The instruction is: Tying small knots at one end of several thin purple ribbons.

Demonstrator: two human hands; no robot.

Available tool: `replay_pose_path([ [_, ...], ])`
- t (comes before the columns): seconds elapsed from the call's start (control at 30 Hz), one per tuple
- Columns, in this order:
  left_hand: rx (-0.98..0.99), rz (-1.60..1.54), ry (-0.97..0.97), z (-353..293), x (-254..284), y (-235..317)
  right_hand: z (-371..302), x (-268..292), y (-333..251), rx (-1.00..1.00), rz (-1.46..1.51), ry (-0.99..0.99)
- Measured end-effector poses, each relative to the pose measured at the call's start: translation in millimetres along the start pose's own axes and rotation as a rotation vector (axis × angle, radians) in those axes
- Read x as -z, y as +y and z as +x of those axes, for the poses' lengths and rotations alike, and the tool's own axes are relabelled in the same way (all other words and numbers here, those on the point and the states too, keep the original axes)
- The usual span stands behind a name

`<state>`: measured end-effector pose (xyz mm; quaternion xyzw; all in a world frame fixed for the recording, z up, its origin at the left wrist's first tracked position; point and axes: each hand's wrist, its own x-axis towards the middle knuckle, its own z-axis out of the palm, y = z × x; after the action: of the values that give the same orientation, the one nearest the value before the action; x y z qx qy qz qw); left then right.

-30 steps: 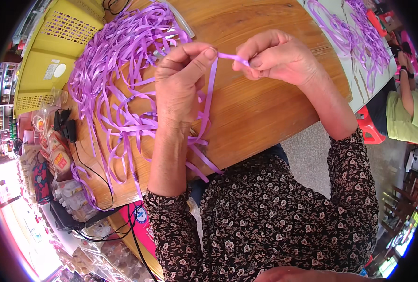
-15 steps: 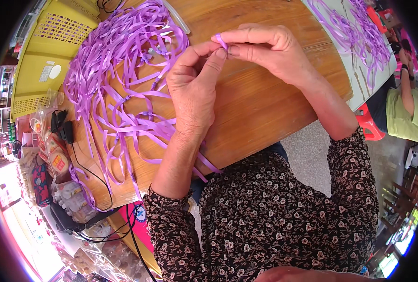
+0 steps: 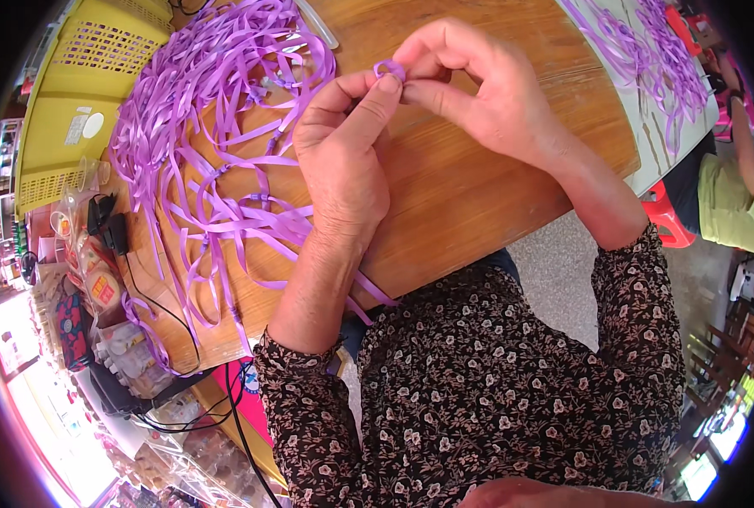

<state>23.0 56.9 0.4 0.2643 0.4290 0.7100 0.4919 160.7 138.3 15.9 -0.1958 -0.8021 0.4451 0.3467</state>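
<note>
Above the wooden table, my left hand [image 3: 347, 135] pinches a purple ribbon [image 3: 389, 68] between thumb and forefinger. The ribbon bends into a small loop over the fingertips. My right hand [image 3: 479, 93] meets it from the right, thumb and forefinger closed at the base of that loop; the fingertips partly hide what they grip. Left of my hands lies a large tangled heap of purple ribbons [image 3: 199, 93], with small darker purple pieces at intervals. Several strands trail under my left forearm to the table's near edge.
A yellow perforated basket [image 3: 80, 102] stands at the left of the wooden table [image 3: 496, 195]. Black cables, plastic bags and a dark pouch [image 3: 74, 330] crowd the left edge. More purple ribbons [image 3: 661, 68] lie on a white table at right, near a red stool [image 3: 669, 216] and another person.
The ribbon between my fingertips now forms a rounder loop. My right hand has shifted slightly up, its fingers more curled. My left hand has moved a little to the left.
</note>
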Motion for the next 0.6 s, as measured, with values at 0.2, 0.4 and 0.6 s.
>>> replay_pose_path([
  [0.2, 0.097, -0.090, -0.016, -2, -2, 4, 5, 8, 5, -0.227, 0.474, -0.168],
  [0.4, 0.090, 0.110, 0.007, 0, 0, 4, 2, 4, 5, 0.329, -0.535, -0.087],
  [0.6, 0.126, 0.148, 0.043, 1, 2, -1, -2, 6, 7, 0.517, -0.717, -0.008],
])
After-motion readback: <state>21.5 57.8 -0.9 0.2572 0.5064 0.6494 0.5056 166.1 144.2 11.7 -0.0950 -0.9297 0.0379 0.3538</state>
